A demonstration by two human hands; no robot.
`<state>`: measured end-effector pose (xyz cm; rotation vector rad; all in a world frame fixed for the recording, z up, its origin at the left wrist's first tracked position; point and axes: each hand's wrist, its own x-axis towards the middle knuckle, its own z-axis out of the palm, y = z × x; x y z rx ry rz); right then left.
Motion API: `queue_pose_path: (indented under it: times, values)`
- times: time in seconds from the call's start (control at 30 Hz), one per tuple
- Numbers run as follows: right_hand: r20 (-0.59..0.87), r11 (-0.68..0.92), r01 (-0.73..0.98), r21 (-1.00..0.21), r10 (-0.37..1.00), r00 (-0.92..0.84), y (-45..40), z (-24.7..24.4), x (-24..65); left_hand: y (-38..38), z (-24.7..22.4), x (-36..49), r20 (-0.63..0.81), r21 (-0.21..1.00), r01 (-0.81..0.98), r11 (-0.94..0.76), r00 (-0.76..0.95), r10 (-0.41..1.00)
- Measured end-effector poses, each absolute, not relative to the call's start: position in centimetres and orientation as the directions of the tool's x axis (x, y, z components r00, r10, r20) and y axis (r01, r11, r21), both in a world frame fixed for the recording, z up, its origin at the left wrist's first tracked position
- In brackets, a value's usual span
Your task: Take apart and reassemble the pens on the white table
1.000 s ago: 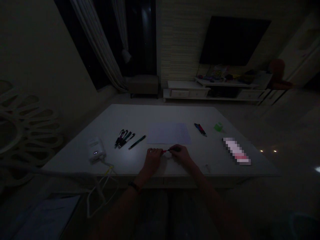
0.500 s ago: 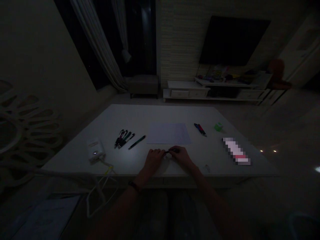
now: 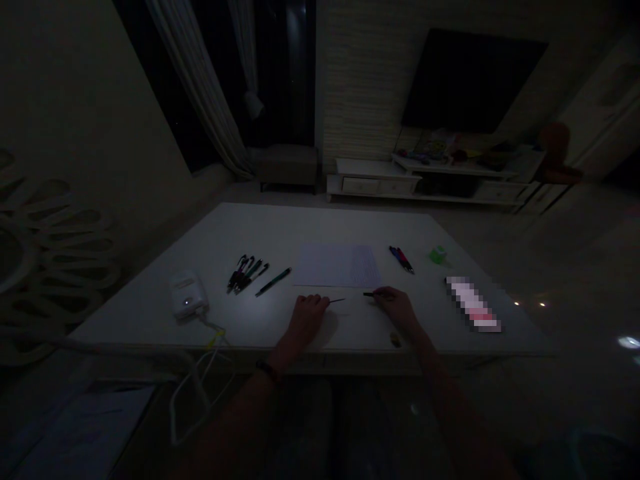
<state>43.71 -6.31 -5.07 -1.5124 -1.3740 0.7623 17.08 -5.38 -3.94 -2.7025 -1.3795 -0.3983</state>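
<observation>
Left hand [image 3: 309, 317]: pinching a thin dark rod [image 3: 338, 300], just before the white paper sheet [image 3: 325, 265].
Right hand [image 3: 399, 309]: pinching a short black tube [image 3: 369, 294], apart.
White table [image 3: 280, 230]: rod possibly rolling off, if fingers are slackening.

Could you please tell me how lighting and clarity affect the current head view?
Head view: very dim overall, with a brighter patch on the white table, glints on the floor at right, and a soft shadow beside the left hand; the thin piece there and the dark piece in the right hand show little detail.
</observation>
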Motion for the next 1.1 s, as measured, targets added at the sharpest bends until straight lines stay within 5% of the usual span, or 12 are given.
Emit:
queue_pose_path:
  times: [0.23,0.37,0.63,0.8,1.1]
  values:
    - [0.378,0.26,0.669,-0.697,0.925,0.034,-3.2,-5.8,39.2,-5.5,-4.1,17.1,0.28,0.048,0.802,-0.595,0.561,0.779]
    - [0.425,0.287,0.629,-0.723,0.902,0.078,-3.8,-6.1,38.9,-5.5,-4.0,17.1,0.268,0.062,0.8,-0.597,0.563,0.782]
    - [0.415,0.382,0.538,-0.751,0.907,-0.064,-6.0,-5.3,36.5,-5.6,-3.7,17.1,0.253,0.058,0.78,-0.623,0.592,0.765]
    - [0.372,0.258,0.624,-0.738,0.926,0.058,-6.5,-6.1,39.1,-5.4,-3.8,17.1,0.248,0.048,0.814,-0.578,0.551,0.797]
    - [0.422,0.305,0.727,-0.615,0.906,-0.024,-4.0,-6.5,38.3,-5.4,-4.1,17.1,0.28,0.067,0.82,-0.569,0.532,0.799]
